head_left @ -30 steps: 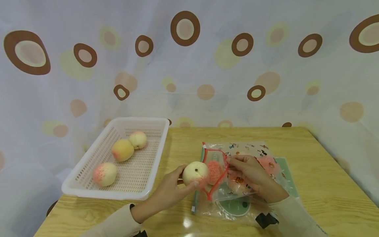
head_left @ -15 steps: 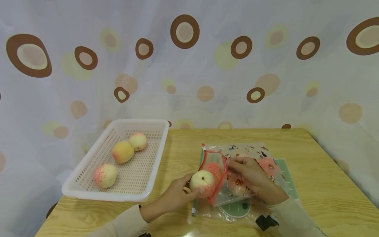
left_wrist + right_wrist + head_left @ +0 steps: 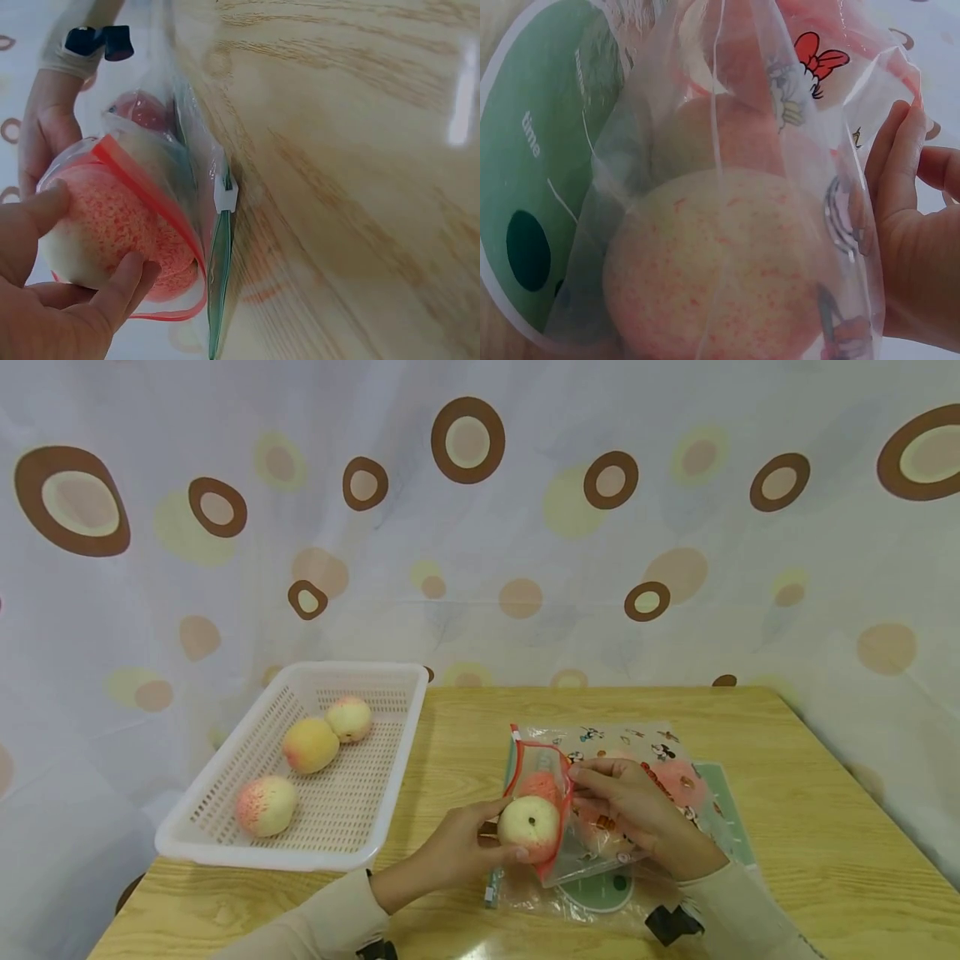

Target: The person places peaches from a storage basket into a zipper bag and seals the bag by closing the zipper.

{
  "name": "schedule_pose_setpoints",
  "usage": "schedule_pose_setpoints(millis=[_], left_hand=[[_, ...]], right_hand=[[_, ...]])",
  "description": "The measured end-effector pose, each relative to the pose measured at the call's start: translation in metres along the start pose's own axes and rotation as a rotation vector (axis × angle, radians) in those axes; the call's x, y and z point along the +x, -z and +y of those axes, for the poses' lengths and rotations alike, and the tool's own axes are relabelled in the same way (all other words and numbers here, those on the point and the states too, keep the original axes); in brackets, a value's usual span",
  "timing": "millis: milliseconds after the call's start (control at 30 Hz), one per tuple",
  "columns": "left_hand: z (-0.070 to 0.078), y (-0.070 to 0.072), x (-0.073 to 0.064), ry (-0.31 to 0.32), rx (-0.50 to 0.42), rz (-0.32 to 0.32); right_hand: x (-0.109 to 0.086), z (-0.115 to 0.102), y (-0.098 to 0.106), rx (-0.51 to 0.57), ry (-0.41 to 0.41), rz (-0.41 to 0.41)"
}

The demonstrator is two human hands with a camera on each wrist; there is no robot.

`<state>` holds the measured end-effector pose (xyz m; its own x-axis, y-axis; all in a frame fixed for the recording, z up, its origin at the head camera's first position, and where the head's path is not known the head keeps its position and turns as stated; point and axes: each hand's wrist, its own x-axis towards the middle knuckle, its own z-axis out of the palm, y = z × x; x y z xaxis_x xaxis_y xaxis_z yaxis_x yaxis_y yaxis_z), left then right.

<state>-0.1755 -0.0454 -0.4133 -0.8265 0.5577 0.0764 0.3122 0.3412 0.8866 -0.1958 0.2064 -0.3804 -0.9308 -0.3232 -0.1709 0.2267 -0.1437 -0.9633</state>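
My left hand [image 3: 465, 847] grips a pale peach [image 3: 529, 827] with a pink blush, thumb on one side and fingers on the other. That peach sits in the mouth of a clear zip bag [image 3: 622, 739] with a red zip edge and cartoon prints. With thumb and fingertips my right hand [image 3: 626, 802] pinches the bag's red rim and holds the mouth apart. Inside the bag, a pinkish peach [image 3: 176, 262] lies just behind the held one. Another peach [image 3: 720, 262] shows through the film in the right wrist view.
A white plastic basket [image 3: 397, 760] stands on the left with a yellow peach [image 3: 311, 745] and two pale peaches [image 3: 267, 806] in it. Beneath the red-edged bag lies a flat green-printed zip bag [image 3: 600, 889] on the wooden table [image 3: 480, 710].
My left hand has moved right with the pale peach, from in front of the bag into its mouth. The right hand keeps its pinch on the rim, almost in place.
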Motion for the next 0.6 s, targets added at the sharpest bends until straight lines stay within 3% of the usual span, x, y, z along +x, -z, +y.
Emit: schedule_pose_setpoints(millis=[100,233,600], left_hand=[[-0.002,-0.003,0.002,-0.046,-0.002,0.004],[-0.002,-0.007,0.007,-0.097,0.069,0.029],[0.001,-0.018,0.020,-0.130,0.320,0.123]], right_hand=[[0.000,0.000,0.000,0.009,-0.007,0.001],[0.000,0.000,-0.001,0.005,-0.014,0.013],[0.001,-0.002,0.000,0.017,-0.043,0.000]])
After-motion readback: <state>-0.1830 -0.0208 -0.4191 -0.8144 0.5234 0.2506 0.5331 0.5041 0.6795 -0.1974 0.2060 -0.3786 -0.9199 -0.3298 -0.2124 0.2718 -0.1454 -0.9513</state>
